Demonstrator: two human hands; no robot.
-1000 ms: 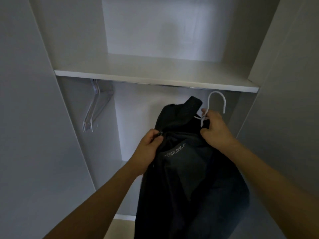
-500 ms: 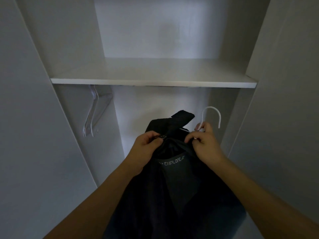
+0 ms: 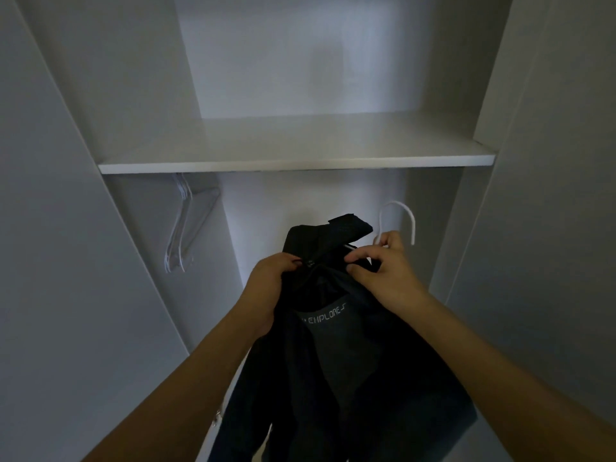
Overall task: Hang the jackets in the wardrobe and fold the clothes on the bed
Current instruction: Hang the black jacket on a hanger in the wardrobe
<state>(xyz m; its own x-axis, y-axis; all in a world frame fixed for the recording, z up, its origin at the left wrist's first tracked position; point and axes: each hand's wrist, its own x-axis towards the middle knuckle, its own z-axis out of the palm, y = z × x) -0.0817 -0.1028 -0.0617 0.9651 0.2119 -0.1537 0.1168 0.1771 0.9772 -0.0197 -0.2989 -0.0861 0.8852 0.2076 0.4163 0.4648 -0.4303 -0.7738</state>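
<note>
A black jacket (image 3: 350, 361) with pale lettering inside its collar hangs in front of me, inside the open wardrobe. It sits on a white hanger (image 3: 401, 215) whose hook rises behind my right hand. My left hand (image 3: 270, 281) grips the jacket's left collar edge by the zip. My right hand (image 3: 383, 271) pinches the jacket's right collar edge just below the hook. The hook is free in the air, below the shelf (image 3: 293, 160). The rail is hidden under the shelf.
Several empty white hangers (image 3: 181, 225) hang at the left under the shelf. The wardrobe's side panels (image 3: 66, 261) close in left and right. The compartment above the shelf holds nothing that I can see.
The jacket and both hands have dropped lower under the shelf. My right hand has slid from the hanger's neck onto the collar edge, its fingers now pinching the fabric.
</note>
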